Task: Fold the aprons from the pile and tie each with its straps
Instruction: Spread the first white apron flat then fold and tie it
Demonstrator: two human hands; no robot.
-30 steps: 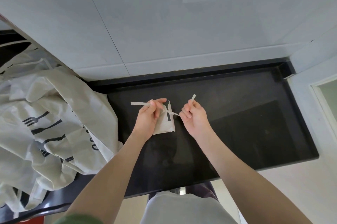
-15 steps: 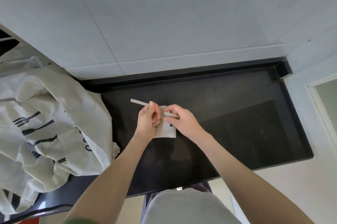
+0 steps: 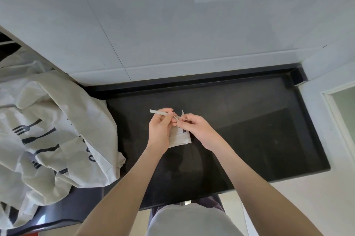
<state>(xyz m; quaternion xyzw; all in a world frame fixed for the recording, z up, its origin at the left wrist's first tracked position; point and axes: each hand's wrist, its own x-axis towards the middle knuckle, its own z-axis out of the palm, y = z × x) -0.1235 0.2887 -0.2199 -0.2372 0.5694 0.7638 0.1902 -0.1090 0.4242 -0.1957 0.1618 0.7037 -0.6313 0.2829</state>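
The folded apron (image 3: 180, 138) is a small bundle that rests, as far as I can see, on the black worktop (image 3: 259, 135), just under both hands and between them. The left hand (image 3: 160, 130) is curled and pinches the first strap (image 3: 158, 112). The free end of this strap sticks out flat to the left of the hand, its long axis running left to right. The right hand (image 3: 196, 128) is also curled, and its fingertips pinch the second strap (image 3: 182, 114), whose end curls up just beyond them. The hands nearly touch where the straps cross. I think a knot is being made, and tightening it needs each hand to pull outward along this line. The pile of aprons (image 3: 48, 130) lies well to the left, nearer the left hand.
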